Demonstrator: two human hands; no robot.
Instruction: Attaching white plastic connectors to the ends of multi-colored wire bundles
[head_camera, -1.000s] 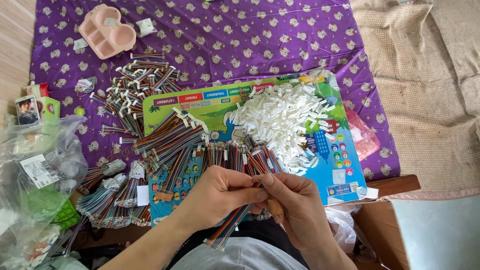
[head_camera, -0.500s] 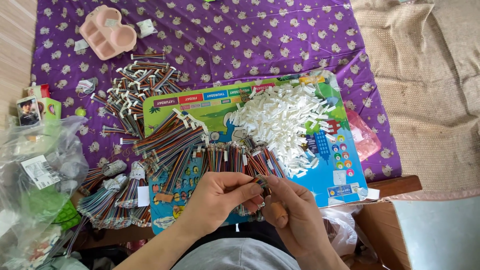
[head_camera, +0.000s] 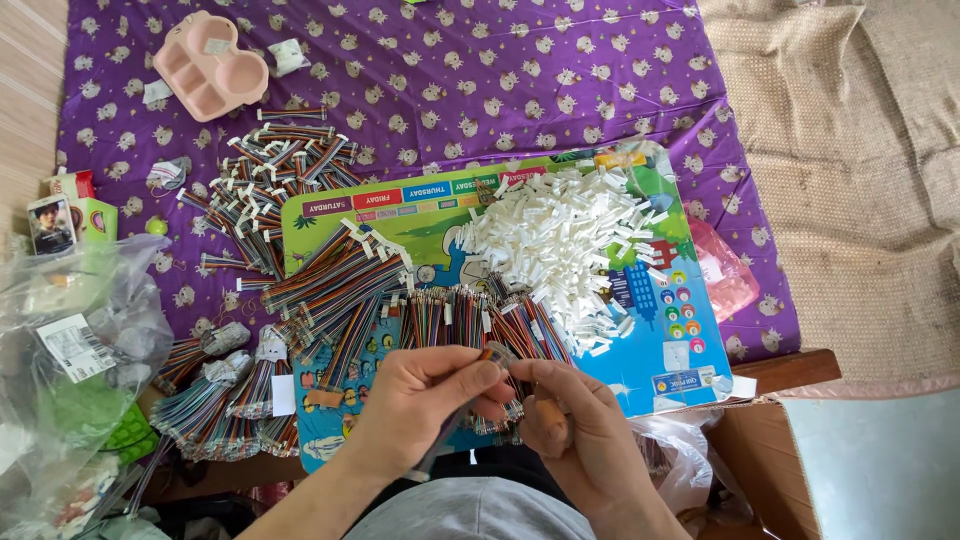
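My left hand (head_camera: 425, 400) and my right hand (head_camera: 570, 415) meet low in the middle, both pinching one multicoloured ribbon cable (head_camera: 452, 428) whose loose end hangs down toward my lap. The fingertips touch at the cable's top end, where a small connector is mostly hidden. Just beyond my hands lies a row of bundled coloured cables (head_camera: 480, 312) on a colourful printed board (head_camera: 660, 330). A heap of small white plastic connectors (head_camera: 560, 245) sits on the board's right half.
Finished cables with white ends are piled (head_camera: 280, 180) on the purple patterned cloth (head_camera: 480, 70). A pink divided tray (head_camera: 210, 68) lies far left. Clear plastic bags (head_camera: 70, 350) sit at left, an open cardboard box (head_camera: 850, 460) at lower right, taped cable bundles (head_camera: 225, 400) at lower left.
My hands have drawn closer together and lower, with the fingertips now meeting at the cable's top end. The cable hangs more steeply than a second ago.
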